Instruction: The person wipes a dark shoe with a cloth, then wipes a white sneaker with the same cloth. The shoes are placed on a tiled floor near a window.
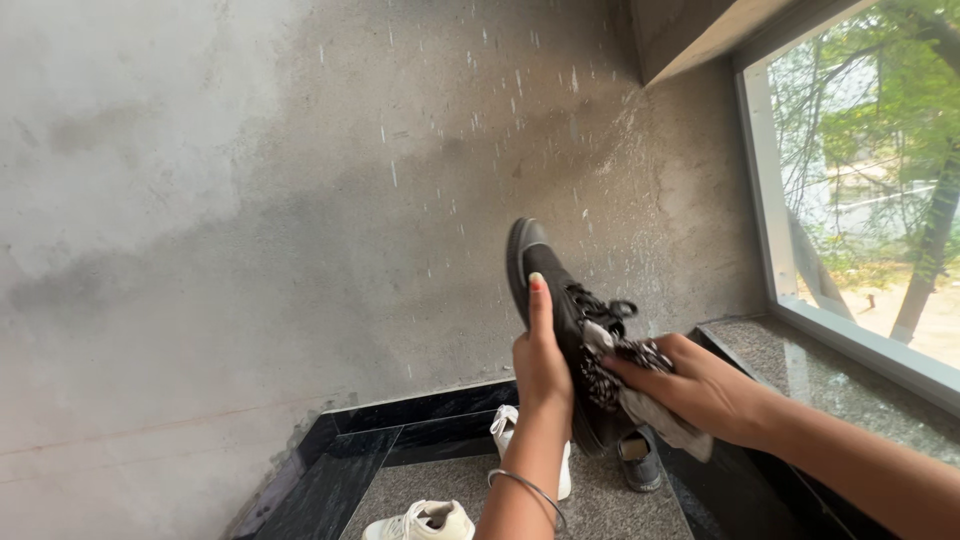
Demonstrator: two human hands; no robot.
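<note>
My left hand (541, 366) holds a black lace-up shoe (553, 290) up in the air, toe pointing upward, thumb stretched along its side. My right hand (700, 385) presses a black-and-white patterned cloth (630, 385) against the shoe's laced side; a pale end of the cloth hangs below the hand. A thin bangle (530, 487) sits on my left wrist.
Below on the speckled floor (610, 500) lie a white shoe (505, 430), another white sneaker (425, 522) and a grey shoe (640, 460). A rough grey concrete wall (250, 200) fills the view ahead. A polished stone sill (830, 370) and a window (870, 170) are at right.
</note>
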